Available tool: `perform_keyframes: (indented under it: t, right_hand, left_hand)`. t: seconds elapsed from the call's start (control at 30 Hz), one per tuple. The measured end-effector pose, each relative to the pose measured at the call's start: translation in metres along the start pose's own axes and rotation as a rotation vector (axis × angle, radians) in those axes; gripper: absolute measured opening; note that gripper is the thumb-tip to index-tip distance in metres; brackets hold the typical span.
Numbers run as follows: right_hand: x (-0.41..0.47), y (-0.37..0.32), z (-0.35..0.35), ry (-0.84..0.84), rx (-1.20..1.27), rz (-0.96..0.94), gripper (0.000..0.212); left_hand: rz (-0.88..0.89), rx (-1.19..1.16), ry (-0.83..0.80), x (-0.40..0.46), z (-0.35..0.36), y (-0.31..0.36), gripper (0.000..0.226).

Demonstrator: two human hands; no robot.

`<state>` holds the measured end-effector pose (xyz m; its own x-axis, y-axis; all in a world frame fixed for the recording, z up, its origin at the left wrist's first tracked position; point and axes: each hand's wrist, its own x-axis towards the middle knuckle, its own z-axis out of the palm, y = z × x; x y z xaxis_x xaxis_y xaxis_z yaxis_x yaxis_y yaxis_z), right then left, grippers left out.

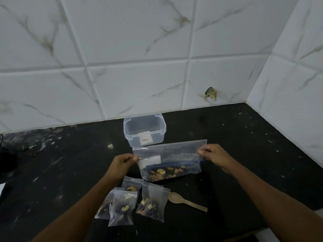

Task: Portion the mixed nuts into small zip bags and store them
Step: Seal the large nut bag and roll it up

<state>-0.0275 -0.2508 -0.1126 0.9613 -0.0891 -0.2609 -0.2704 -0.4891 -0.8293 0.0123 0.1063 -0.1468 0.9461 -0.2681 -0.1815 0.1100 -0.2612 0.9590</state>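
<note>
big bag (170, 158) held up, long axis left-right | my left hand (122, 163), right hand (214, 154) pinch its top corners | filled small bags (138, 203) nearer me, left hand closer

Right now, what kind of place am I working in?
Most likely a home kitchen corner. A black speckled stone countertop meets white marble-patterned wall tiles, and on it sit a clear plastic snap-lock food container and a beige plastic spoon.
</note>
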Motion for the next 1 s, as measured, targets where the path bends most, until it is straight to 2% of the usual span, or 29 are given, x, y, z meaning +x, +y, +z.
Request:
perform_keyframes:
  t: [0.13,0.2,0.3,0.4,0.5,0.63,0.77,0.9,1.0]
  right_hand:
    - [0.004,-0.010,0.000,0.058,0.180,0.032,0.015]
    - [0.004,-0.008,0.004,0.045,0.153,0.058,0.014]
    - [0.003,0.000,0.013,0.008,0.135,0.109,0.016]
    - [0.002,0.000,0.012,-0.016,0.215,0.100,0.029]
    - [0.004,-0.003,0.009,-0.004,0.318,0.121,0.021]
    - [0.007,-0.005,0.010,0.018,0.469,0.213,0.020]
    - [0.008,-0.010,0.013,-0.019,0.635,0.293,0.023]
    - [0.007,-0.013,0.014,-0.028,0.656,0.278,0.024]
    - [0.007,-0.016,0.015,0.040,0.618,0.308,0.016]
  left_hand:
    - [-0.030,-0.086,0.100,0.009,0.005,0.004,0.018]
    - [-0.060,-0.079,0.122,0.011,0.007,0.002,0.017]
    - [-0.109,-0.106,0.101,0.010,0.012,-0.004,0.016]
    - [-0.069,-0.172,0.062,0.005,0.016,-0.004,0.016]
    - [-0.057,-0.220,0.069,0.003,0.019,-0.003,0.020]
    - [-0.170,-0.298,0.147,0.009,0.021,0.000,0.029]
    - [-0.287,-0.376,0.249,0.017,0.026,0.004,0.020]
    - [-0.227,-0.350,0.157,0.012,0.030,0.012,0.030]
    - [-0.246,-0.317,0.221,0.011,0.034,0.014,0.029]
